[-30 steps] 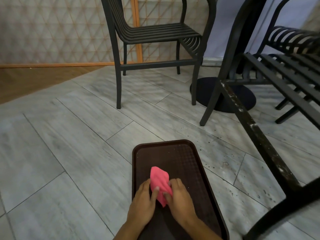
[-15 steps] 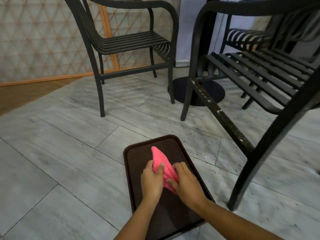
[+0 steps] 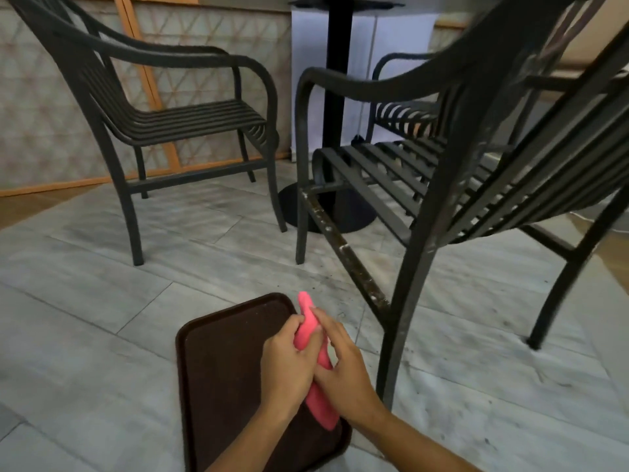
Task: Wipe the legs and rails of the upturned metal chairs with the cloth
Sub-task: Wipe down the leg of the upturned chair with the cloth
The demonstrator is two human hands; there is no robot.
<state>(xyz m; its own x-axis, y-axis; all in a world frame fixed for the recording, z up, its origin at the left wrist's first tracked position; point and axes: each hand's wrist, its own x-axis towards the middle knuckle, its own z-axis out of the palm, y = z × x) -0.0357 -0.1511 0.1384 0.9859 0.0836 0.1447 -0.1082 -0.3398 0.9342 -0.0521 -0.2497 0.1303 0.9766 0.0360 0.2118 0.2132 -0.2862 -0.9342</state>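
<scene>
A pink cloth (image 3: 308, 327) is pressed between my left hand (image 3: 287, 366) and my right hand (image 3: 343, 366), lifted above a dark brown tray (image 3: 221, 369) on the floor. One end sticks up past my fingers, the other hangs below my wrists. A dark metal chair (image 3: 442, 206) stands upright just right of my hands, its near front leg (image 3: 405, 301) beside my right hand. Its low side rail (image 3: 343, 253) is speckled with pale dirt. A second metal chair (image 3: 177, 124) stands at the back left.
A black pedestal table post (image 3: 335, 97) with a round base (image 3: 326, 212) stands between the chairs. A third chair (image 3: 405, 114) shows behind it. The floor is grey tile, with grit near the closest chair. A patterned wall panel runs along the back left.
The view has tilted up and moved closer to the right chair. My hands have raised the cloth off the tray and gathered it into a long, narrow roll.
</scene>
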